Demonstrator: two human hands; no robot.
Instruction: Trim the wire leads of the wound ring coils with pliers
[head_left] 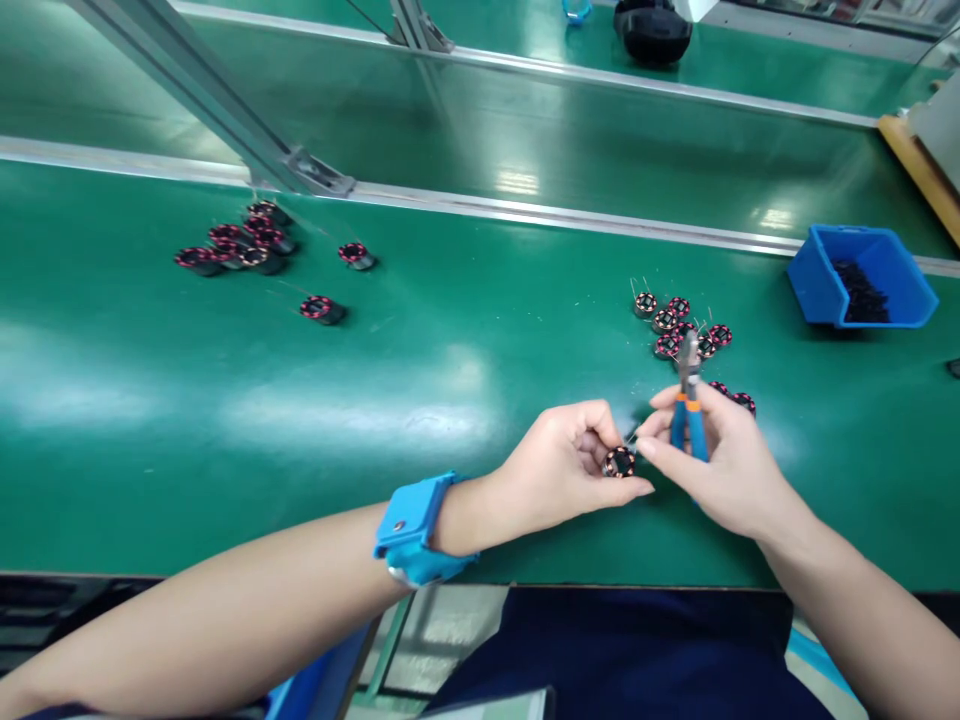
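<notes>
Between the thumb and curled fingers of my left hand [566, 460] sits a small round wound coil [619, 462], black with copper-coloured windings around its rim. A blue strap with a box [415, 520] circles my left wrist. Close by on the right, my right hand [724, 460] is closed around blue-handled cutting pliers [688, 405] with orange bands, their jaws pointing away from me. Its thumb and a fingertip come close to the coil, near a thin wire; whether they pinch it I cannot tell. Just beyond the pliers lies a group of similar coils [665, 320] with upright wire ends.
Another cluster of coils [259, 238] lies at the far left, with single coils [322, 309] beside it. A blue bin [817, 285] holding small black parts stands at the right. A metal rail [525, 215] crosses behind the green tabletop [465, 300], with a slanted post [225, 100].
</notes>
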